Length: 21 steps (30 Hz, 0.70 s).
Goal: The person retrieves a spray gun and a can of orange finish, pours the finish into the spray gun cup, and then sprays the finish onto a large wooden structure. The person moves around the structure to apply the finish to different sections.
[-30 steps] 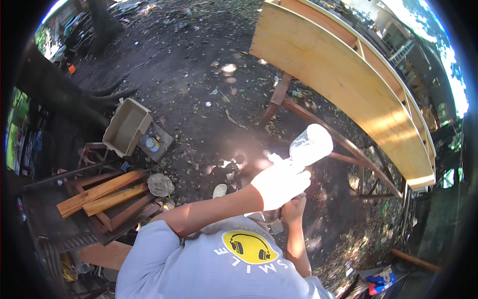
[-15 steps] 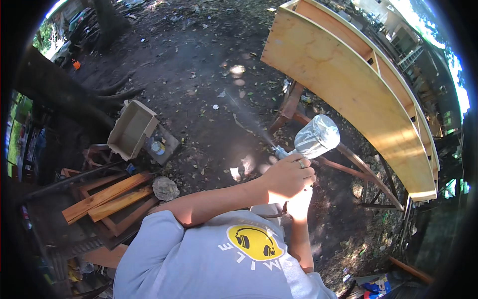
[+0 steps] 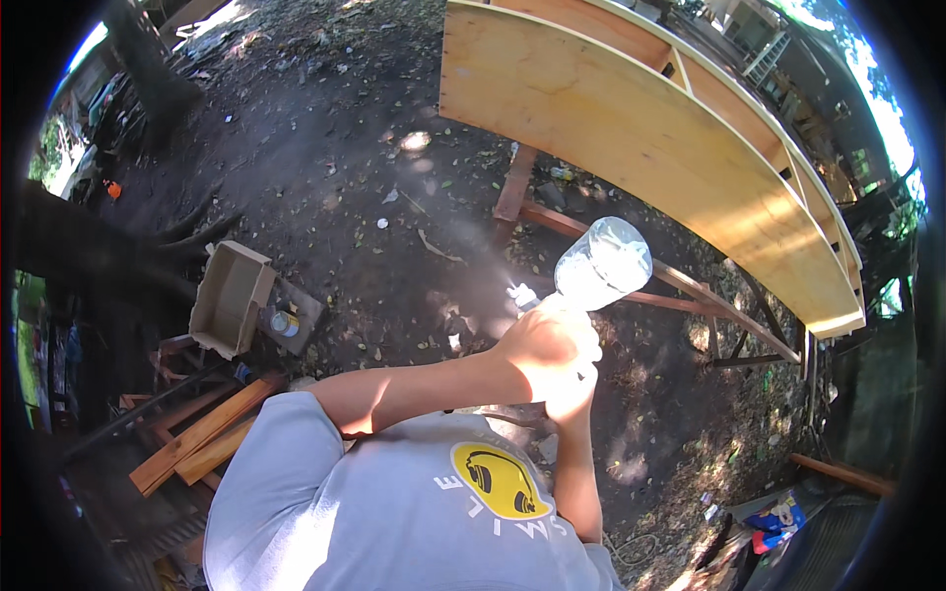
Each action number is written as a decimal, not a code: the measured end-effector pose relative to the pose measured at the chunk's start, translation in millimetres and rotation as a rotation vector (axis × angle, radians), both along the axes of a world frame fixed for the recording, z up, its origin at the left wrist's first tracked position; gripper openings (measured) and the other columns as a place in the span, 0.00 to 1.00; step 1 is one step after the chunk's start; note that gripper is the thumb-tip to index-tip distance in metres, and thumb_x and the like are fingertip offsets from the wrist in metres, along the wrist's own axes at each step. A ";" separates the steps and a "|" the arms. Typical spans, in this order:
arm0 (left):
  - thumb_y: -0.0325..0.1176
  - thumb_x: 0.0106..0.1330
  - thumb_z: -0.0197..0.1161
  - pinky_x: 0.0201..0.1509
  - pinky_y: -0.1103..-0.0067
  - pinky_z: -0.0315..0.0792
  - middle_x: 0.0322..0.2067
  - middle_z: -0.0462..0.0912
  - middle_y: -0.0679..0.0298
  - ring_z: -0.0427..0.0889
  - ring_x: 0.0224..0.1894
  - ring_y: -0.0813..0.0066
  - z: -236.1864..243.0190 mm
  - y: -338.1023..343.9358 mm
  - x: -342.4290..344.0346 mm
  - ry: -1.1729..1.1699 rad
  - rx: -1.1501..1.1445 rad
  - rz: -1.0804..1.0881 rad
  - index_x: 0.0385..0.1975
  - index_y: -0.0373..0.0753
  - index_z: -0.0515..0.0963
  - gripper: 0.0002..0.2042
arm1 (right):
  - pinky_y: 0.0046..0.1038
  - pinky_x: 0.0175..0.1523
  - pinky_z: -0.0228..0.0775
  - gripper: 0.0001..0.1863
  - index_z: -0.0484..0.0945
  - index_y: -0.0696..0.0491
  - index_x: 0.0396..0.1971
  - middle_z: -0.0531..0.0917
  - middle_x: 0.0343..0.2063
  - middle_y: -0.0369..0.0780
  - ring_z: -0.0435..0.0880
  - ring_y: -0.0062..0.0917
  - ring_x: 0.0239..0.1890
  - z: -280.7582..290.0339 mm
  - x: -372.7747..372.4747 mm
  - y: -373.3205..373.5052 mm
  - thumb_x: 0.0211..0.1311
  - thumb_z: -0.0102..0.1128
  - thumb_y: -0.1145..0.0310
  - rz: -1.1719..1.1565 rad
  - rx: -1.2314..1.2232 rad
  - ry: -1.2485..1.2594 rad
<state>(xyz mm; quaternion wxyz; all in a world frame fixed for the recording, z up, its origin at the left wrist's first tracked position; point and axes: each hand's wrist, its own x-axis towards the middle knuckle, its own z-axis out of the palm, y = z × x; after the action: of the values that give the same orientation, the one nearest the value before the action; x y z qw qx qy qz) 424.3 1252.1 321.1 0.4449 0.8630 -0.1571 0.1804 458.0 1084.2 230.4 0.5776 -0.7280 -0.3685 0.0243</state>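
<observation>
My left hand (image 3: 547,345) is closed round a paint spray gun (image 3: 524,296) with a clear, rounded cup (image 3: 603,262) on top. A faint pale mist leaves its nozzle toward the far left. Just below, against the left hand, my right hand (image 3: 572,392) is closed at the gun's lower grip; most of its fingers are hidden. A long, curved wooden shelf-like piece (image 3: 631,128) with open compartments along its far side stands beyond the gun. Reddish-brown trestle legs (image 3: 680,286) show beneath it.
At the left, an open cardboard box (image 3: 232,295) sits beside a small can (image 3: 284,323) on a block. Two orange-brown boards (image 3: 202,433) lie near my left elbow. Tree roots (image 3: 197,231) cross the dirt farther left. A loose wooden bar (image 3: 843,475) is at the right.
My view has swung, so the wooden piece, box and ground sit farther left in the picture. Both hands and the spray gun appear slightly farther left; mist still comes from the nozzle.
</observation>
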 end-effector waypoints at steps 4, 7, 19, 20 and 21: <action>0.34 0.48 0.62 0.33 0.71 0.71 0.19 0.76 0.67 0.76 0.27 0.67 13.7 -18.1 9.8 -0.251 0.126 0.090 0.16 0.45 0.75 0.04 | 0.28 0.41 0.75 0.11 0.79 0.62 0.37 0.84 0.34 0.43 0.83 0.26 0.35 39.2 3.0 -1.5 0.54 0.55 0.75 -0.001 0.062 0.084; 0.34 0.48 0.61 0.33 0.71 0.70 0.20 0.76 0.68 0.76 0.27 0.67 15.6 -20.6 19.7 -0.354 0.123 0.093 0.18 0.44 0.76 0.03 | 0.27 0.38 0.75 0.10 0.79 0.61 0.34 0.84 0.30 0.41 0.83 0.25 0.32 41.4 15.0 -4.1 0.54 0.52 0.77 0.031 0.011 0.012; 0.31 0.47 0.62 0.44 0.71 0.73 0.33 0.82 0.64 0.79 0.39 0.65 14.4 4.7 33.6 -0.348 0.274 0.087 0.33 0.38 0.82 0.12 | 0.23 0.35 0.73 0.10 0.77 0.62 0.39 0.83 0.29 0.36 0.82 0.18 0.31 22.9 40.5 31.2 0.63 0.51 0.72 0.089 0.262 0.212; 0.31 0.47 0.62 0.44 0.70 0.73 0.33 0.82 0.64 0.79 0.39 0.65 13.6 11.4 37.1 -0.346 0.285 0.094 0.33 0.38 0.82 0.12 | 0.23 0.35 0.72 0.10 0.77 0.62 0.39 0.83 0.29 0.35 0.81 0.18 0.31 20.7 45.6 38.2 0.64 0.52 0.71 0.091 0.243 0.158; 0.30 0.47 0.62 0.45 0.70 0.73 0.33 0.82 0.65 0.79 0.40 0.65 13.1 19.6 40.9 -0.344 0.297 0.100 0.33 0.38 0.82 0.12 | 0.23 0.35 0.72 0.10 0.77 0.61 0.39 0.83 0.29 0.35 0.81 0.17 0.31 19.0 50.8 45.5 0.65 0.52 0.70 0.093 0.227 0.103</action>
<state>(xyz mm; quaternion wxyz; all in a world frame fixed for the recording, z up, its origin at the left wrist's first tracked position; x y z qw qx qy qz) 465.2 1271.7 334.2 0.2705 0.8823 -0.2123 0.3215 508.8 1129.7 249.4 0.6725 -0.6381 -0.3720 0.0463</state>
